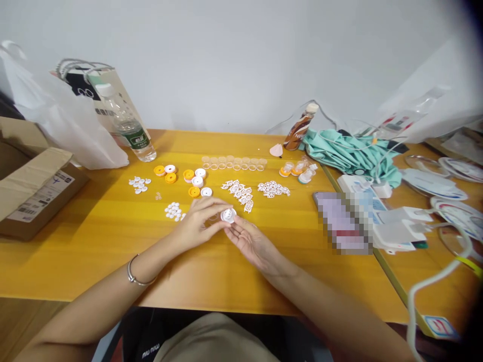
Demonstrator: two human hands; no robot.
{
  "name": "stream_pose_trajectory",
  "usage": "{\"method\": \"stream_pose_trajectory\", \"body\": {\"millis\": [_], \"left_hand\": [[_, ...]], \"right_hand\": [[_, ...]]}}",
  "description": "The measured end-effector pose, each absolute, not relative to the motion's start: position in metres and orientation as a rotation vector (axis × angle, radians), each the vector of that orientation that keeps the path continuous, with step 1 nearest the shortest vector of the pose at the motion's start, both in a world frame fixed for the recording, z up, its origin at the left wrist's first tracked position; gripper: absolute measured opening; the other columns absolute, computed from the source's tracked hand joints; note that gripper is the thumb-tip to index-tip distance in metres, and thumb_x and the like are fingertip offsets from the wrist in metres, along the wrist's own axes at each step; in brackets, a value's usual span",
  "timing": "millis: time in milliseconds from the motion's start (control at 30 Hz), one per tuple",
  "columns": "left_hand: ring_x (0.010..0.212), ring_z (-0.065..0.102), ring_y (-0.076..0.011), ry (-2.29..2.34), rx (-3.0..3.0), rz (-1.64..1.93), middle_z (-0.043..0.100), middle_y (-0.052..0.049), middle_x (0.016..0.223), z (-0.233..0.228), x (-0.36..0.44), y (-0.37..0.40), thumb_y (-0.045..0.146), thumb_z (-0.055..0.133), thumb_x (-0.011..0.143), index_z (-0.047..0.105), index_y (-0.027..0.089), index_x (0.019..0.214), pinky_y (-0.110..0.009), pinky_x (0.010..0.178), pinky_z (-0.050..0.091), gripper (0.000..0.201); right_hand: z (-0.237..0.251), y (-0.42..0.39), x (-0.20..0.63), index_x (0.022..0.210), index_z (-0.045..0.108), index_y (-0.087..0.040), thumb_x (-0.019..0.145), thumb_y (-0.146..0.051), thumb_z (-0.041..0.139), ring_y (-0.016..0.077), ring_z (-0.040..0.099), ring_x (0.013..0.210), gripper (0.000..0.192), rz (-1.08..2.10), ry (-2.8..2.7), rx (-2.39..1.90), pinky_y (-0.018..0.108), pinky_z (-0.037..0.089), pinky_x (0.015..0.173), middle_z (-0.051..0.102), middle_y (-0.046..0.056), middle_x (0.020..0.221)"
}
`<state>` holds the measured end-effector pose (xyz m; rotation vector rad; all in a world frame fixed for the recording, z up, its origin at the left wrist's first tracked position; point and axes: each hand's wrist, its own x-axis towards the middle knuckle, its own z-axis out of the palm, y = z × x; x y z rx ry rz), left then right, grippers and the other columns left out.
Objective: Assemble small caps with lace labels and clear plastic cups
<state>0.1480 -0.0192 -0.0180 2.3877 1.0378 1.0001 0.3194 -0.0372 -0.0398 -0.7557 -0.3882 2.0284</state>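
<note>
Your left hand [196, 221] pinches one edge of a small white round piece [228, 215] between thumb and fingers; your right hand [252, 244] grips the other edge with its thumb and fingertips. The piece is held near the middle of a wide yellow-brown wooden surface [211, 274]. At far left stands an open cardboard box [41, 203], with a white plastic bag [88, 138] beyond it. At right lies a bunched teal cloth [343, 151]. A clear water bottle [139, 138] stands beside the bag, and a smaller brown bottle [298, 130] beside the cloth. Beyond your hands sit orange and white round caps [171, 178], a row of clear cups [229, 162], white openwork pieces [273, 189], small white discs [174, 211] and tiny rings [158, 195].
</note>
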Motion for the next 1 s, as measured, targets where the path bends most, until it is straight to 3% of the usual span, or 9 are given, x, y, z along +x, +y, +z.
{"method": "stream_pose_trajectory", "body": {"millis": [167, 433, 600, 767, 900, 1000], "left_hand": [[0.098, 0.056, -0.0197, 1.019, 2.397, 1.047, 0.062, -0.008, 0.109, -0.020, 0.148, -0.021, 0.029, 0.060, 0.084, 0.052, 0.026, 0.125, -0.037, 0.086, 0.041, 0.042], [0.085, 0.060, -0.0172, 1.165, 2.381, 1.261, 0.068, -0.004, 0.092, -0.026, 0.158, -0.027, 0.027, 0.061, 0.083, 0.064, 0.022, 0.098, -0.034, 0.079, 0.039, 0.016], [0.086, 0.059, -0.0174, 1.109, 2.313, 1.301, 0.065, -0.005, 0.091, -0.017, 0.154, -0.028, 0.024, 0.061, 0.083, 0.062, 0.020, 0.100, -0.034, 0.081, 0.042, 0.017], [0.086, 0.057, -0.0157, 0.869, 2.388, 0.816, 0.061, -0.007, 0.093, -0.007, 0.154, -0.034, 0.018, 0.048, 0.089, 0.059, 0.018, 0.110, -0.030, 0.078, 0.047, 0.024], [0.077, 0.056, -0.0163, 0.856, 2.557, 0.429, 0.060, -0.007, 0.084, -0.016, 0.158, -0.038, 0.015, 0.045, 0.088, 0.062, 0.015, 0.094, -0.029, 0.072, 0.047, 0.018], [0.074, 0.056, -0.0159, 0.878, 2.598, 0.328, 0.059, -0.006, 0.081, -0.021, 0.160, -0.039, 0.017, 0.046, 0.088, 0.062, 0.014, 0.089, -0.029, 0.071, 0.048, 0.016]], "right_hand": [[-0.036, -0.039, 0.319, 0.083, 0.070, -0.018, 0.070, -0.023, 0.072, 0.0107, 0.063, 0.090, 0.014, 1.956, -0.469, -0.768, 0.024, 0.046, 0.092, 0.070, 0.001, 0.092], [-0.039, -0.040, 0.317, 0.074, 0.070, -0.018, 0.065, -0.022, 0.075, 0.0114, 0.065, 0.087, 0.011, 1.885, -0.494, -0.832, 0.028, 0.044, 0.096, 0.072, 0.000, 0.084], [-0.046, -0.032, 0.320, 0.076, 0.070, -0.017, 0.063, -0.022, 0.076, 0.0144, 0.065, 0.090, 0.015, 1.831, -0.448, -0.893, 0.031, 0.045, 0.097, 0.073, 0.003, 0.088], [-0.050, -0.020, 0.328, 0.076, 0.069, -0.019, 0.062, -0.025, 0.079, 0.0134, 0.066, 0.087, 0.018, 1.724, -0.388, -0.896, 0.028, 0.047, 0.096, 0.073, 0.001, 0.084], [-0.052, -0.018, 0.330, 0.079, 0.069, -0.019, 0.062, -0.026, 0.079, 0.0164, 0.066, 0.092, 0.020, 1.733, -0.412, -0.888, 0.030, 0.047, 0.097, 0.073, 0.003, 0.090], [-0.051, -0.020, 0.329, 0.082, 0.069, -0.020, 0.065, -0.027, 0.077, 0.0178, 0.066, 0.096, 0.020, 1.763, -0.431, -0.878, 0.032, 0.047, 0.098, 0.073, 0.003, 0.093]]}}
